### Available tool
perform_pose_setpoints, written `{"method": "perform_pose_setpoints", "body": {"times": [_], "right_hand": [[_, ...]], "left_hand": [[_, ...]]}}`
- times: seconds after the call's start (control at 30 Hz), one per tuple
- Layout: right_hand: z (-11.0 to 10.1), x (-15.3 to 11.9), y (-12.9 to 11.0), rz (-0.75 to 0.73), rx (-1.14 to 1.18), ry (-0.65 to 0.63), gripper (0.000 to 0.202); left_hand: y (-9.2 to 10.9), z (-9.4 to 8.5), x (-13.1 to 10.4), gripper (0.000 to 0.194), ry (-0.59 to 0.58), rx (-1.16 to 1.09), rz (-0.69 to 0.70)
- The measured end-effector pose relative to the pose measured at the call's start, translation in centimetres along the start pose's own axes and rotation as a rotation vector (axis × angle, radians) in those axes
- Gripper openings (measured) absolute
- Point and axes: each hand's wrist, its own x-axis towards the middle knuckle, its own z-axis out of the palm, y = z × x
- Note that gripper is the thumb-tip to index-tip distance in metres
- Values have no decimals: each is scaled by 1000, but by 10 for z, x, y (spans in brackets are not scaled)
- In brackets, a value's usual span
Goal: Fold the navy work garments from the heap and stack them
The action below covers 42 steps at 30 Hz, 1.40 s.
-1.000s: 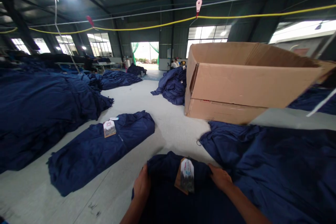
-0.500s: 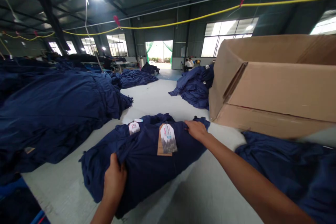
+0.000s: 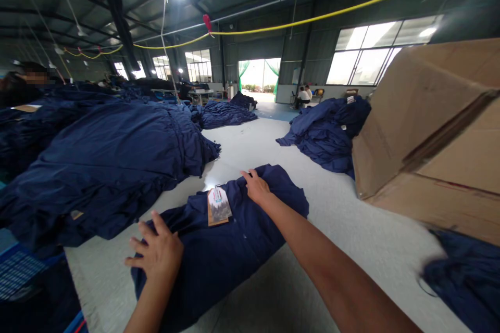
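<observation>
A navy blue garment [image 3: 219, 255] lies bunched on the pale table before me, its lower end at the front edge. Two overlapping hang tags [image 3: 219, 205], one printed white and grey over a brown one, rest on its upper part. At the garment's left side my left hand [image 3: 158, 250] lies on the cloth, fingers spread. My right hand [image 3: 255, 186] touches the top of the garment, right of the tags, with its fingers apart and no cloth gripped.
Large navy garment piles cover the left [image 3: 113, 151] and back right [image 3: 324, 127] of the table [image 3: 250, 148]. A cardboard box [image 3: 414, 130] stands at right, with dark cloth [image 3: 464, 276] below it. A blue crate [image 3: 19, 270] sits lower left. People are in the background.
My view has turned left. Both hands have loosened from the cloth and spread their fingers. The garment is shifted, and the small tag at its upper left no longer shows.
</observation>
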Motion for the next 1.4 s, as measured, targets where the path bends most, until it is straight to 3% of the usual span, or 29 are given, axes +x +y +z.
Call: {"method": "perform_pose_setpoints", "body": {"times": [0.13, 0.23, 0.37, 0.53, 0.67, 0.77, 0.83, 0.93, 1.07, 1.27, 1.4], "right_hand": [[27, -17, 10, 69, -38, -58, 47], [43, -33, 38, 143, -46, -111, 50], [60, -37, 68, 144, 29, -150, 55], [90, -21, 69, 139, 119, -155, 55], [101, -12, 63, 170, 126, -184, 57], [89, -18, 66, 138, 131, -235, 56], [77, -33, 72, 65, 118, -193, 54], [65, -74, 85, -33, 93, -61, 51], [63, -149, 113, 15, 132, -30, 51], [62, -280, 184, 321, 183, -59, 55], [50, -369, 237, 552, 160, -49, 56]], "left_hand": [[33, 25, -28, 50, -210, 142, 359], [46, 49, -40, 50, -246, 117, 530], [47, 86, -36, 49, -216, 78, 586], [43, 117, -21, 49, -252, 50, 555], [47, 122, -13, 49, -308, 42, 538], [51, 110, -15, 49, -336, 60, 517], [57, 98, -25, 48, -308, 52, 497], [72, 81, -56, 47, -254, -6, 570], [97, 75, -122, 47, -336, -107, 808], [125, 92, -230, 47, -481, -168, 1047], [155, 90, -302, 47, -581, -242, 1205]]}}
